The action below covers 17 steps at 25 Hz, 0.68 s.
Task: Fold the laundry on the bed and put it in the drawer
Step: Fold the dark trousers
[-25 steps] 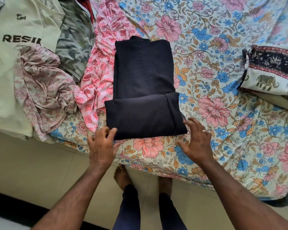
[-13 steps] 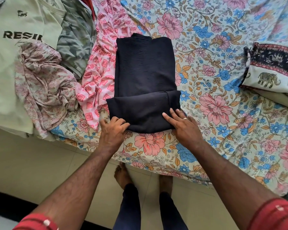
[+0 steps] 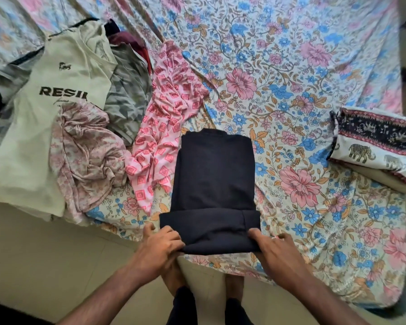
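The black garment (image 3: 212, 184) lies lengthwise at the near edge of the bed (image 3: 314, 66), its near end already turned up into a band. The left hand (image 3: 159, 245) and right hand (image 3: 271, 248) each pinch a near corner of that fold, fingers curled round the cloth. One piece is part folded; to the left a pale T-shirt (image 3: 45, 137), a camouflage top (image 3: 127, 99) and two pink pieces (image 3: 167, 127) (all loose) wait. A folded cloth (image 3: 380, 146) sits at right. No drawer is in view

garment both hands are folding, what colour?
Plain black garment, no print; the head view shows it.
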Each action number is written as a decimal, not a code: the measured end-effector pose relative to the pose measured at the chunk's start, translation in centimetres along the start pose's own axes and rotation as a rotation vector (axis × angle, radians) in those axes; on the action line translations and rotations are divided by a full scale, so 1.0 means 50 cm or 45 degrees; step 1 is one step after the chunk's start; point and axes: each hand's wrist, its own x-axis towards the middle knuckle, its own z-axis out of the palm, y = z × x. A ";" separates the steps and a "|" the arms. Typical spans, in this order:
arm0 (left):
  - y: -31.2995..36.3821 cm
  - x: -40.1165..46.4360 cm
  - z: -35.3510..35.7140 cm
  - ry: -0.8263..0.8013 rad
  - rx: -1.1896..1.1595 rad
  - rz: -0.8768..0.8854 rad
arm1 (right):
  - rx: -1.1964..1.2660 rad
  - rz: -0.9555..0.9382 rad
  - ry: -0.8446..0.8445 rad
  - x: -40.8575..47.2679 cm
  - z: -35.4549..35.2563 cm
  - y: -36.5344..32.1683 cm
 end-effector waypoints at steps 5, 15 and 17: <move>-0.054 0.129 -0.136 0.023 -0.101 -0.111 | 0.434 0.040 0.289 0.112 -0.084 0.021; -0.135 0.423 -0.209 0.555 -0.435 -0.832 | 1.172 0.637 0.528 0.418 -0.199 0.141; -0.110 0.403 -0.165 0.597 -0.565 -1.114 | 1.221 0.918 0.430 0.408 -0.172 0.141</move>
